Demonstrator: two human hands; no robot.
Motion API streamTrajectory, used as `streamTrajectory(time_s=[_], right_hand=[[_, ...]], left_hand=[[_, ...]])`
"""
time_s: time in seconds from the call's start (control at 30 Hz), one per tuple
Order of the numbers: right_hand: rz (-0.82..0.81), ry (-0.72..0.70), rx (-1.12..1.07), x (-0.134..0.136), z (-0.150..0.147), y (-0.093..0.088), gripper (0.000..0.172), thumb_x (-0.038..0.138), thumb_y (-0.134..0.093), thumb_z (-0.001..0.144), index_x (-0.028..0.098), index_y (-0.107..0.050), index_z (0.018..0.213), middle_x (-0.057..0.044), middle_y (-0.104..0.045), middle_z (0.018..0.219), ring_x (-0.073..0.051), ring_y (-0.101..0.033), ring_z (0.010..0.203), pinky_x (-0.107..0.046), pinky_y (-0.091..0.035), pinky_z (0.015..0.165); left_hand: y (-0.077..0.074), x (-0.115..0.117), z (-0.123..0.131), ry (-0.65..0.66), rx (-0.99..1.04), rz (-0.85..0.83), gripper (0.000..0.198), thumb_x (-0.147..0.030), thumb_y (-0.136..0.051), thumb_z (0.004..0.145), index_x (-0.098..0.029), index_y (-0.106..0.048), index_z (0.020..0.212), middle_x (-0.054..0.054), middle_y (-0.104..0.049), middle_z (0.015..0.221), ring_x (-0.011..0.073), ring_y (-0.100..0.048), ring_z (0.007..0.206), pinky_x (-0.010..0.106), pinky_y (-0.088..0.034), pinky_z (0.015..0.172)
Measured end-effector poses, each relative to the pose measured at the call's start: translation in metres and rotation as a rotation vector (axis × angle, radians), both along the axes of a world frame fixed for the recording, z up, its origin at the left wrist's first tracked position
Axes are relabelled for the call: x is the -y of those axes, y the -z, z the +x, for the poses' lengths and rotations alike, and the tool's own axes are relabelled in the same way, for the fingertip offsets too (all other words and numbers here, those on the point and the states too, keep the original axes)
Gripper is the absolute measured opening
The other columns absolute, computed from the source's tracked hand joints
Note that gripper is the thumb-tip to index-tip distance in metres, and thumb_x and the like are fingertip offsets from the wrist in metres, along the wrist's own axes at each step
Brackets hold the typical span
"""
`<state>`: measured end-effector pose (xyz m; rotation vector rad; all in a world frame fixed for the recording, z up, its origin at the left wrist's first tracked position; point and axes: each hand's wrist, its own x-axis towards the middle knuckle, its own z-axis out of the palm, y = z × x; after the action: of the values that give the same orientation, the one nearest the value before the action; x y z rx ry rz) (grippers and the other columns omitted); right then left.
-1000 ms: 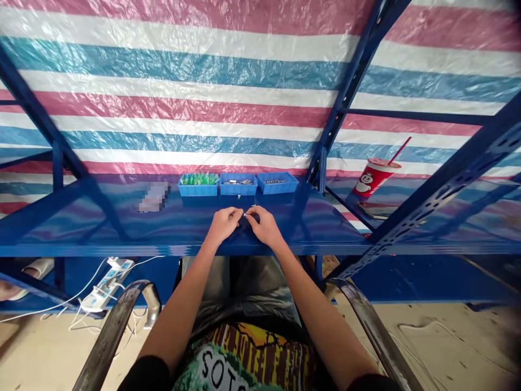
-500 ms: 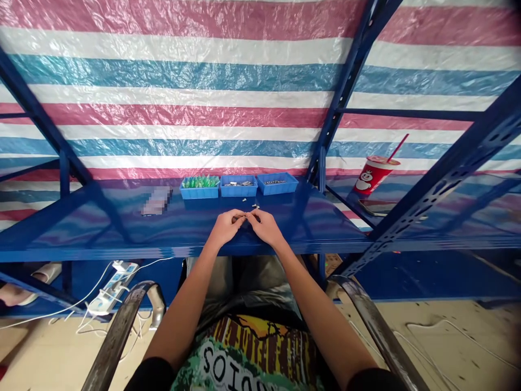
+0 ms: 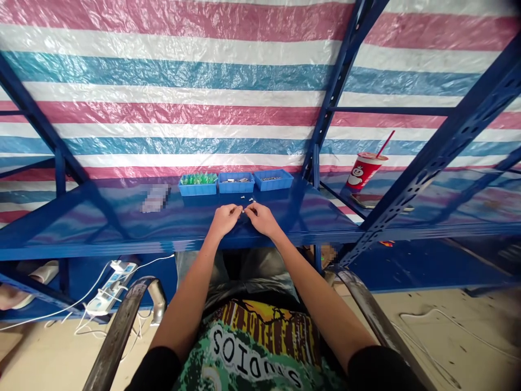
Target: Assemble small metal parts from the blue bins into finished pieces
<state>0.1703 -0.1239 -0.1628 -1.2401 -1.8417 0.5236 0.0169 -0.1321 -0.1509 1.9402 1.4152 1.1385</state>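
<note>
Near the front of the blue shelf [image 3: 191, 222], my left hand [image 3: 227, 218] and my right hand [image 3: 260, 218] meet with their fingertips almost touching. Both hands are closed in a pinch. A tiny light piece shows between the fingertips, too small to name. Just beyond the hands lie two small whitish pieces [image 3: 251, 199] on the shelf. Behind them stand three blue bins in a row: the left bin [image 3: 198, 189] holds green pieces, the middle bin [image 3: 236, 187] silvery and pale small parts, and the right bin [image 3: 274, 183] small metallic parts.
A blurred flat item [image 3: 155, 198] lies on the shelf to the left. Right of the blue upright [image 3: 391, 174] stands a red cup [image 3: 364, 172] with a straw, beside a phone-like flat object [image 3: 368, 202]. A power strip [image 3: 113, 288] with white cables sits lower left. Metal chair arms flank me.
My hands have drawn slightly apart at the fingertips and still pinch. The whole view has shifted a little, so the cup and right upright appear further left. The bins stay in place.
</note>
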Motion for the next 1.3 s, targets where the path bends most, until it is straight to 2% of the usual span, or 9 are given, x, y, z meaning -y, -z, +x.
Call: streamTrajectory(time_s=[0.27,0.43,0.53,0.63,0.73,0.83,0.93,1.13,1.3], right_hand=[[0.024,-0.032,-0.097,0.003,-0.001,-0.002,0.015,0.029,-0.050,0.082,0.020,-0.059,0.075,-0.003,-0.067,0.076,-0.017,-0.060,0.071,-0.030,-0.045,0.068],[-0.004,-0.044,-0.132,0.004,-0.001,-0.004,0.019,0.035,-0.050,0.082,0.019,-0.059,0.078,-0.003,-0.066,0.079,-0.018,-0.059,0.074,-0.030,-0.045,0.069],[-0.013,-0.059,-0.125,0.004,0.000,-0.004,0.025,0.038,-0.046,0.084,0.019,-0.059,0.073,-0.002,-0.064,0.073,-0.018,-0.057,0.069,-0.031,-0.043,0.067],[-0.010,-0.079,-0.124,0.003,0.000,-0.004,0.024,0.036,-0.046,0.083,0.020,-0.058,0.070,-0.001,-0.062,0.068,-0.017,-0.056,0.066,-0.030,-0.042,0.064],[0.011,-0.086,-0.151,0.003,0.000,-0.003,0.017,0.033,-0.048,0.081,0.020,-0.057,0.074,-0.002,-0.063,0.073,-0.017,-0.058,0.071,-0.030,-0.044,0.067],[0.029,-0.092,-0.178,0.005,0.001,-0.003,0.014,0.033,-0.049,0.081,0.020,-0.056,0.078,-0.002,-0.064,0.079,-0.017,-0.059,0.076,-0.030,-0.045,0.071],[0.031,-0.104,-0.190,0.007,0.001,-0.003,0.013,0.033,-0.051,0.080,0.021,-0.056,0.080,-0.001,-0.064,0.078,-0.017,-0.059,0.075,-0.030,-0.045,0.070],[0.001,-0.084,-0.181,0.007,-0.001,-0.005,0.017,0.035,-0.050,0.081,0.020,-0.058,0.083,-0.001,-0.064,0.074,-0.017,-0.060,0.072,-0.029,-0.045,0.069],[-0.022,-0.076,-0.139,0.004,0.000,-0.003,0.025,0.037,-0.046,0.085,0.020,-0.059,0.072,-0.001,-0.062,0.067,-0.016,-0.056,0.065,-0.029,-0.041,0.063]], left_hand=[[0.001,-0.004,0.002,0.045,-0.008,-0.003,0.037,-0.042,-0.047,0.086,-0.018,-0.064,0.063,0.003,-0.067,0.064,0.0188,-0.060,0.064,0.027,-0.040,0.062],[0.007,-0.007,-0.002,0.093,0.093,-0.022,0.027,-0.037,-0.049,0.085,-0.017,-0.066,0.084,0.004,-0.071,0.080,0.0180,-0.064,0.073,0.026,-0.045,0.066],[0.009,-0.007,-0.002,0.130,0.147,-0.021,0.023,-0.031,-0.052,0.084,-0.016,-0.065,0.093,0.006,-0.072,0.088,0.0169,-0.065,0.079,0.025,-0.048,0.070],[0.008,-0.006,-0.001,0.163,0.165,-0.022,0.019,-0.026,-0.056,0.080,-0.016,-0.066,0.093,0.006,-0.072,0.090,0.0165,-0.066,0.081,0.025,-0.049,0.075],[0.005,-0.004,0.000,0.134,0.171,-0.027,0.021,-0.029,-0.057,0.080,-0.015,-0.066,0.094,0.006,-0.072,0.087,0.0175,-0.066,0.081,0.026,-0.049,0.074],[0.002,-0.002,-0.001,0.078,0.159,-0.046,0.031,-0.041,-0.051,0.085,-0.015,-0.068,0.080,0.005,-0.071,0.074,0.0183,-0.064,0.070,0.027,-0.047,0.066],[0.001,-0.001,-0.001,0.082,0.143,-0.062,0.037,-0.045,-0.050,0.084,-0.017,-0.066,0.067,0.003,-0.068,0.064,0.0174,-0.061,0.062,0.027,-0.045,0.061],[0.008,-0.004,-0.003,0.123,0.220,-0.059,0.024,-0.035,-0.055,0.082,-0.016,-0.067,0.088,0.005,-0.072,0.080,0.0189,-0.067,0.077,0.027,-0.050,0.072],[0.009,-0.004,-0.002,0.158,0.255,-0.058,0.019,-0.026,-0.059,0.078,-0.016,-0.066,0.093,0.006,-0.073,0.087,0.0182,-0.068,0.081,0.029,-0.051,0.078]])
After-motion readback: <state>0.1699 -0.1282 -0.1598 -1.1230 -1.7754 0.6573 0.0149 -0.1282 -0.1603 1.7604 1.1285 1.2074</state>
